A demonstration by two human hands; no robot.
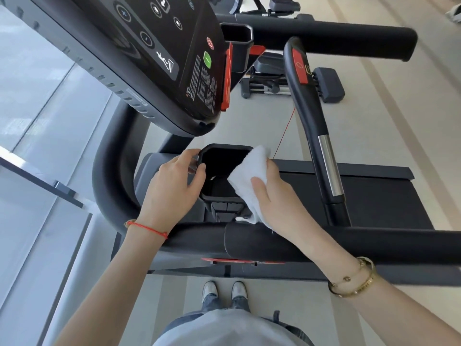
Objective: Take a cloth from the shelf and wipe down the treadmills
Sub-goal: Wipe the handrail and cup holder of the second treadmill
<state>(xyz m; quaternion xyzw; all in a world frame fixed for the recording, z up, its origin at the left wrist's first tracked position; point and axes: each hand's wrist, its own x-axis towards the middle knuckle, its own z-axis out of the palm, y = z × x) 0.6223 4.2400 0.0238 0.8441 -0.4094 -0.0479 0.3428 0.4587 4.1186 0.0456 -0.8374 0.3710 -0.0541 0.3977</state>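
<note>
A black treadmill fills the view, its console (pixel 159 53) tilted at the upper left and its belt (pixel 374 196) at the right. Below the console sits a black cup holder (pixel 222 156). My left hand (pixel 172 186) grips the holder's left rim. My right hand (pixel 272 193) presses a folded white cloth (pixel 249 171) against the holder's right rim and inner wall. The cloth's lower end hangs down behind the near black handrail (pixel 249 242).
A curved side handle (pixel 309 96) with a red stop strip and a metal sensor rises at the right. A second cup holder (pixel 235 36) and far handrail (pixel 324 33) lie beyond. Other gym machines stand on the pale floor behind. A glass panel is at the left.
</note>
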